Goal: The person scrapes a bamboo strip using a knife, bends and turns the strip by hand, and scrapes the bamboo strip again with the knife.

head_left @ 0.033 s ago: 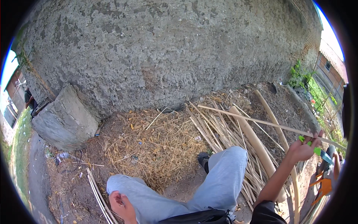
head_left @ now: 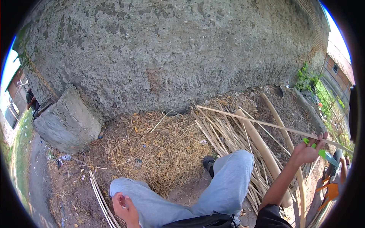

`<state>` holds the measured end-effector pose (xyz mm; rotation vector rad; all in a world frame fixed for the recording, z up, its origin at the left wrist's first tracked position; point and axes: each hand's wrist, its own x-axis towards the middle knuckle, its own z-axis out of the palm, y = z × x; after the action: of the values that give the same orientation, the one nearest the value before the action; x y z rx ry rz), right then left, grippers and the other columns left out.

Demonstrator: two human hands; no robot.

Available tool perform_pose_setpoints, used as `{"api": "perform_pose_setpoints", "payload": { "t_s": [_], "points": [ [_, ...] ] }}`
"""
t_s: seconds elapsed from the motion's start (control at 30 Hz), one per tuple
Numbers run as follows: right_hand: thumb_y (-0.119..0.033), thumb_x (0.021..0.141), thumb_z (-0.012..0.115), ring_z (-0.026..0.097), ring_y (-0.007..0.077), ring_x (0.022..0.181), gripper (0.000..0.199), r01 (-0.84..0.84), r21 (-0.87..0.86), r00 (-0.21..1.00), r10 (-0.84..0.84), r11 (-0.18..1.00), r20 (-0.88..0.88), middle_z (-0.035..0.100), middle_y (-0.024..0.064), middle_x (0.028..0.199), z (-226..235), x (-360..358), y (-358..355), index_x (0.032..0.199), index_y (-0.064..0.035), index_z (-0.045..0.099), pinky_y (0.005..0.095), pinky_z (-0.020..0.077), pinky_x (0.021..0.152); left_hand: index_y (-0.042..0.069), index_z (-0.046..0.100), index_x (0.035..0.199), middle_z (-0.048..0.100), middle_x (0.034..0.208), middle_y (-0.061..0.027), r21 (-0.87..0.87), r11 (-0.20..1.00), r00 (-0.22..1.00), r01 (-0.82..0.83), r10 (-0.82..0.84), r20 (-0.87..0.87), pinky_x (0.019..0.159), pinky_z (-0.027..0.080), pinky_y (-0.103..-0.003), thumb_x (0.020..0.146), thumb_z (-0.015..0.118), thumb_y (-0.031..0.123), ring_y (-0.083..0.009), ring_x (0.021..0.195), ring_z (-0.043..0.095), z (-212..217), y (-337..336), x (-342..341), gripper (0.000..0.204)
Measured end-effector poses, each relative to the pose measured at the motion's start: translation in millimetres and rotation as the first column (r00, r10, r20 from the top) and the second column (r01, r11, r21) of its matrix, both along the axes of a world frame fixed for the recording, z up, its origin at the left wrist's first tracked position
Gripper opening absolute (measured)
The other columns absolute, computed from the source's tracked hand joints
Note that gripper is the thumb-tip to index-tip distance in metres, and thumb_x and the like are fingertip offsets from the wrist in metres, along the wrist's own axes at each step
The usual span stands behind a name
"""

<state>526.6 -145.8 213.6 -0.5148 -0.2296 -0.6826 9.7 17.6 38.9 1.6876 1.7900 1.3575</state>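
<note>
head view unchanged: right hand [head_left: 306, 152] still grips bamboo strip [head_left: 266, 122], left hand [head_left: 123, 205] curled.

I note a rough grey plastered wall [head_left: 171, 49] filling the upper frame. Concrete block [head_left: 66, 121] at left against its base. Dry straw litter [head_left: 159, 148] at centre. Thick bamboo poles [head_left: 262, 148] lying right of centre. Green plants [head_left: 315, 87] at upper right.
</note>
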Motion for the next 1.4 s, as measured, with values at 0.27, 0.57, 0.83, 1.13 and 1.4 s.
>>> {"api": "perform_pose_setpoints", "payload": {
  "t_s": [0.27,0.57,0.83,1.13,1.4],
  "points": [
    [-0.025,0.107,0.035,0.029,0.0092,0.054,0.037,-0.362,0.078,0.929,0.367,0.929,-0.047,0.046,0.0,0.082,-22,-21,73,0.131,0.0005,0.048,0.0343,0.0461,0.084,0.001,0.057,0.121,0.061,0.105,-0.0067,-0.09,0.783,0.733,0.616,-0.528,0.428,0.06,0.05,-0.023,0.093,0.066,0.024,-0.0111,0.083,0.058,61,54,62,0.037],
    [-0.025,0.107,0.036,0.041,0.008,0.071,0.031,-0.601,0.031,0.779,0.594,0.798,-0.201,0.047,-0.0013,0.087,-60,-48,177,0.128,-0.0055,0.049,0.0287,0.0446,0.077,-0.001,0.038,0.14,0.056,0.128,-0.0151,0.105,0.589,0.335,0.801,-0.588,0.736,0.07,0.056,-0.033,0.096,0.06,0.033,-0.0226,0.1,0.062,96,179,120,0.06],
    [-0.026,0.104,0.046,0.035,0.0045,0.058,0.029,-0.724,-0.014,0.645,0.669,0.69,-0.369,0.057,-0.0001,0.095,-109,-65,208,0.125,-0.006,0.05,0.0188,0.0403,0.061,-0.001,0.064,0.107,0.068,0.104,-0.0133,0.134,0.749,0.332,0.648,-0.437,0.836,0.068,0.056,-0.031,0.094,0.064,0.021,-0.0181,0.083,0.066,53,183,130,0.025],
    [-0.025,0.105,0.045,0.032,0.0043,0.054,0.026,-0.773,0.012,0.583,0.718,0.634,-0.38,0.057,-0.003,0.089,-126,-50,200,0.122,-0.0073,0.052,0.0221,0.0402,0.061,-0.001,0.066,0.095,0.07,0.086,-0.0124,0.133,0.811,0.391,0.57,-0.41,0.824,0.059,0.055,-0.029,0.093,0.064,0.013,-0.0167,0.068,0.066,42,185,141,0.014],
    [-0.031,0.102,0.051,0.031,0.0046,0.051,0.019,-0.814,0.148,0.348,0.676,0.561,-0.649,0.063,-0.0089,0.089,-160,-11,193,0.109,-0.0162,0.059,0.0269,0.0436,0.067,-0.002,0.068,0.09,0.071,0.082,-0.0114,0.159,0.795,0.495,0.586,-0.506,0.706,0.061,0.053,-0.027,0.092,0.063,0.008,-0.0146,0.066,0.065,45,172,140,0.011]
  ]
}}
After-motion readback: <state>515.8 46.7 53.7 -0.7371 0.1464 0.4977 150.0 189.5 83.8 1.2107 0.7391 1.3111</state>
